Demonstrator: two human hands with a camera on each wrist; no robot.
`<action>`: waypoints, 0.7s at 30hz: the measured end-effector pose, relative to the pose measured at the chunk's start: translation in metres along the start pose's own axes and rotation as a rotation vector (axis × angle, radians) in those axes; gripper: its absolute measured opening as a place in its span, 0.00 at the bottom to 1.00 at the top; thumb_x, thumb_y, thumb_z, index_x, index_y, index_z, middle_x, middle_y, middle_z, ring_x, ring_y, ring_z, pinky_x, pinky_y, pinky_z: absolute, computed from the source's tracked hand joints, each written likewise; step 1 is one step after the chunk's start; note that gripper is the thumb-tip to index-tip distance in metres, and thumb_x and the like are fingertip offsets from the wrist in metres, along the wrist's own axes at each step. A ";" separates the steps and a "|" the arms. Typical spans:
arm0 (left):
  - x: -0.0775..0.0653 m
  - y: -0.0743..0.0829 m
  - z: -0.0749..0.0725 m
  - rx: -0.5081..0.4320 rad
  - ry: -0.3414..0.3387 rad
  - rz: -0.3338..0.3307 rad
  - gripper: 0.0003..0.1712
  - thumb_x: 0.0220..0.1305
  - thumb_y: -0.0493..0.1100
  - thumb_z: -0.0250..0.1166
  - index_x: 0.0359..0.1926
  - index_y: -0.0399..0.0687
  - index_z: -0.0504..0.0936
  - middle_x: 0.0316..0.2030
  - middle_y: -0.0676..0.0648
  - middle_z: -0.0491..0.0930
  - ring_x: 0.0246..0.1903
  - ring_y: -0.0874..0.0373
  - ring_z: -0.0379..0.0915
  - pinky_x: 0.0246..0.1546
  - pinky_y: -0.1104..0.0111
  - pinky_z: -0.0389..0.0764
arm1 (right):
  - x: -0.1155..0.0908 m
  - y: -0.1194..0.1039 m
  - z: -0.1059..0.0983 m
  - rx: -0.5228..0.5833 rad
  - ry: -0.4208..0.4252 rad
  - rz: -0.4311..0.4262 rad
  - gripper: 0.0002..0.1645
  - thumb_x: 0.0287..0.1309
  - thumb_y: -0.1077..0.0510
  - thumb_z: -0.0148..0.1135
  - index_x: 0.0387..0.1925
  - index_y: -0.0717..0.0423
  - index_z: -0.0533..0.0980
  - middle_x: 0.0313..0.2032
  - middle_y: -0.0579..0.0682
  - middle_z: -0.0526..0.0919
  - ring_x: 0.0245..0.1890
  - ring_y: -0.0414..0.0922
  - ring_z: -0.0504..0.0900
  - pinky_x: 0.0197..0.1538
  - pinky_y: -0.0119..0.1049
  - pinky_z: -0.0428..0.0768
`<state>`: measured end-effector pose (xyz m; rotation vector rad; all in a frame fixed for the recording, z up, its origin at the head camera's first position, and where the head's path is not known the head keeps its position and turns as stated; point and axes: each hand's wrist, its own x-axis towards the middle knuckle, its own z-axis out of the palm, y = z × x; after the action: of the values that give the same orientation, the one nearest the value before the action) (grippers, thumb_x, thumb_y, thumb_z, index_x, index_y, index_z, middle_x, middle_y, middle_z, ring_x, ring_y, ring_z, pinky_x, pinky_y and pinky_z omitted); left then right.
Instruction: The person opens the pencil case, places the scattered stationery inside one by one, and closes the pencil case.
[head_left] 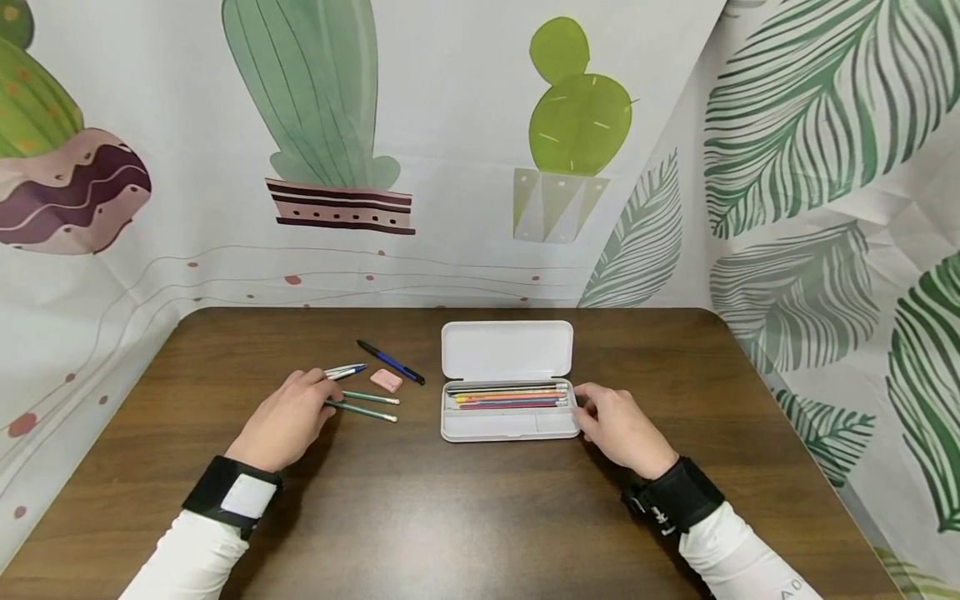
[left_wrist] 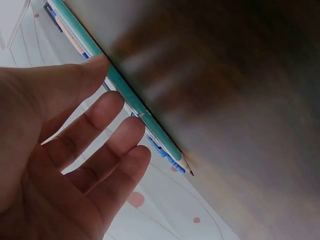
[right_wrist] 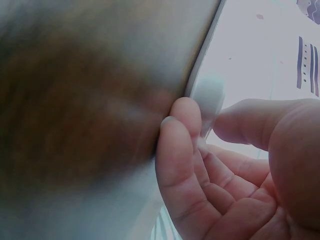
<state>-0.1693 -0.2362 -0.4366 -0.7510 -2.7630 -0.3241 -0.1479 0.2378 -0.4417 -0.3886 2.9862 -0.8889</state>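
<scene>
In the head view my left hand point(head_left: 288, 417) reaches over two green pencils point(head_left: 367, 411) lying on the table. The left wrist view shows the thumb and loosely bent fingers beside a green pencil point(left_wrist: 125, 87), touching its edge, its sharpened tip pointing away from the hand. At the right end of an open white pencil case point(head_left: 487, 427), my right hand point(head_left: 622, 429) holds the side with thumb and fingers. Several coloured and dark pencils point(head_left: 510, 398) lie inside the case. In the right wrist view the case's edge point(right_wrist: 207, 92) shows beside the fingertips.
A pink eraser point(head_left: 386, 381), a dark blue pen point(head_left: 392, 362) and white-and-blue pens point(head_left: 347, 371) lie between my left hand and the case. The case's lid point(head_left: 507, 350) stands raised behind it. A printed cloth point(head_left: 450, 150) hangs behind the brown table point(head_left: 450, 517).
</scene>
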 end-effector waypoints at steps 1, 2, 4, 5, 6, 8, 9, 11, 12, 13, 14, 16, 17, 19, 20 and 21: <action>0.000 0.000 0.000 0.003 0.002 0.000 0.11 0.56 0.27 0.78 0.38 0.40 0.87 0.37 0.47 0.80 0.41 0.46 0.77 0.41 0.53 0.83 | 0.000 0.000 0.000 -0.002 0.001 0.000 0.19 0.71 0.63 0.64 0.59 0.68 0.79 0.29 0.47 0.83 0.23 0.37 0.78 0.29 0.34 0.80; 0.000 0.000 0.000 0.006 0.003 -0.002 0.11 0.56 0.27 0.78 0.37 0.40 0.87 0.37 0.46 0.80 0.41 0.46 0.77 0.42 0.53 0.83 | 0.000 0.000 0.000 -0.004 0.003 0.000 0.19 0.71 0.63 0.65 0.59 0.68 0.79 0.29 0.47 0.83 0.22 0.37 0.78 0.29 0.34 0.80; 0.000 0.000 0.000 0.011 0.001 -0.003 0.11 0.56 0.27 0.78 0.37 0.40 0.87 0.37 0.46 0.81 0.41 0.46 0.77 0.42 0.53 0.83 | 0.001 0.000 0.000 -0.006 0.004 -0.001 0.19 0.71 0.63 0.65 0.59 0.68 0.79 0.29 0.47 0.83 0.23 0.37 0.78 0.29 0.34 0.80; 0.000 0.000 0.000 0.012 -0.002 -0.005 0.10 0.56 0.27 0.78 0.37 0.41 0.87 0.37 0.46 0.81 0.41 0.46 0.77 0.42 0.53 0.83 | 0.001 0.000 0.000 -0.006 0.004 -0.001 0.19 0.71 0.63 0.65 0.59 0.68 0.79 0.29 0.47 0.83 0.23 0.37 0.78 0.29 0.34 0.80; 0.000 -0.001 0.000 0.014 -0.003 -0.006 0.10 0.57 0.28 0.78 0.37 0.41 0.87 0.37 0.46 0.81 0.41 0.46 0.77 0.42 0.53 0.83 | 0.000 0.000 0.000 -0.007 0.004 -0.002 0.19 0.71 0.63 0.65 0.59 0.69 0.79 0.29 0.47 0.83 0.23 0.37 0.78 0.29 0.34 0.80; 0.000 -0.001 0.001 0.015 -0.005 -0.006 0.10 0.57 0.28 0.78 0.36 0.41 0.87 0.37 0.46 0.82 0.41 0.46 0.77 0.42 0.53 0.83 | 0.000 0.000 0.000 -0.007 0.002 -0.003 0.19 0.71 0.64 0.65 0.59 0.69 0.79 0.29 0.47 0.83 0.23 0.37 0.78 0.29 0.34 0.80; 0.000 -0.001 0.001 0.015 -0.005 -0.004 0.10 0.57 0.28 0.78 0.36 0.41 0.87 0.37 0.46 0.82 0.41 0.46 0.77 0.42 0.53 0.83 | 0.000 0.000 0.000 -0.009 0.002 -0.003 0.19 0.71 0.63 0.65 0.59 0.68 0.79 0.29 0.47 0.83 0.23 0.37 0.77 0.29 0.34 0.80; 0.000 -0.001 0.001 0.014 -0.002 0.000 0.10 0.57 0.27 0.78 0.36 0.41 0.87 0.37 0.46 0.82 0.40 0.46 0.77 0.42 0.53 0.83 | 0.000 0.000 0.000 -0.010 0.003 -0.002 0.19 0.71 0.63 0.65 0.59 0.68 0.79 0.29 0.47 0.83 0.23 0.37 0.78 0.29 0.34 0.80; -0.001 -0.001 0.002 0.015 0.000 0.003 0.10 0.56 0.27 0.78 0.36 0.41 0.87 0.37 0.46 0.82 0.40 0.46 0.76 0.42 0.53 0.83 | 0.000 0.000 0.001 -0.010 0.004 -0.003 0.19 0.71 0.63 0.65 0.59 0.68 0.79 0.29 0.47 0.83 0.23 0.37 0.78 0.29 0.34 0.80; -0.001 -0.001 0.002 0.016 0.002 0.008 0.10 0.56 0.26 0.78 0.36 0.41 0.87 0.36 0.46 0.82 0.40 0.46 0.76 0.42 0.54 0.83 | 0.000 0.000 0.001 -0.011 0.005 -0.003 0.19 0.71 0.63 0.65 0.59 0.68 0.79 0.29 0.47 0.83 0.22 0.37 0.78 0.29 0.34 0.80; -0.001 -0.001 0.002 0.017 0.005 0.012 0.11 0.56 0.26 0.78 0.35 0.41 0.87 0.36 0.46 0.82 0.39 0.46 0.76 0.42 0.54 0.83 | 0.000 0.000 0.001 -0.012 0.006 -0.003 0.19 0.71 0.63 0.65 0.59 0.68 0.79 0.29 0.47 0.83 0.22 0.37 0.78 0.29 0.34 0.80; -0.001 -0.002 0.002 0.021 0.009 0.023 0.11 0.55 0.26 0.78 0.35 0.41 0.87 0.35 0.47 0.81 0.39 0.46 0.76 0.42 0.54 0.83 | 0.000 0.000 0.001 -0.013 0.008 -0.002 0.19 0.71 0.63 0.65 0.59 0.68 0.79 0.29 0.47 0.83 0.22 0.37 0.78 0.29 0.34 0.80; -0.002 -0.002 0.002 0.023 0.010 0.025 0.11 0.55 0.26 0.78 0.34 0.41 0.87 0.35 0.47 0.81 0.39 0.46 0.77 0.43 0.54 0.83 | 0.000 0.000 0.001 -0.012 0.007 -0.002 0.19 0.71 0.63 0.65 0.59 0.68 0.79 0.29 0.47 0.83 0.22 0.37 0.78 0.29 0.34 0.80; -0.002 -0.002 0.002 0.023 0.009 0.028 0.11 0.55 0.26 0.79 0.34 0.41 0.87 0.35 0.47 0.81 0.39 0.46 0.77 0.43 0.54 0.83 | 0.000 0.000 0.000 -0.011 0.005 -0.001 0.19 0.71 0.63 0.65 0.59 0.68 0.79 0.28 0.47 0.82 0.22 0.37 0.78 0.29 0.34 0.80; -0.002 -0.002 0.002 0.019 0.008 0.026 0.11 0.55 0.26 0.79 0.34 0.41 0.86 0.35 0.47 0.81 0.40 0.46 0.78 0.44 0.54 0.83 | 0.000 0.000 0.000 -0.011 0.004 -0.001 0.19 0.71 0.63 0.65 0.59 0.68 0.79 0.28 0.47 0.82 0.22 0.37 0.78 0.29 0.34 0.80; -0.002 -0.003 0.002 0.014 0.005 0.024 0.11 0.55 0.27 0.79 0.34 0.42 0.86 0.35 0.47 0.81 0.40 0.46 0.78 0.44 0.53 0.83 | 0.000 0.000 0.000 -0.010 0.003 0.000 0.19 0.71 0.63 0.65 0.59 0.68 0.79 0.28 0.47 0.82 0.22 0.37 0.78 0.29 0.34 0.80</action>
<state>-0.1695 -0.2386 -0.4396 -0.7785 -2.7467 -0.3003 -0.1479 0.2376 -0.4418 -0.3878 2.9947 -0.8756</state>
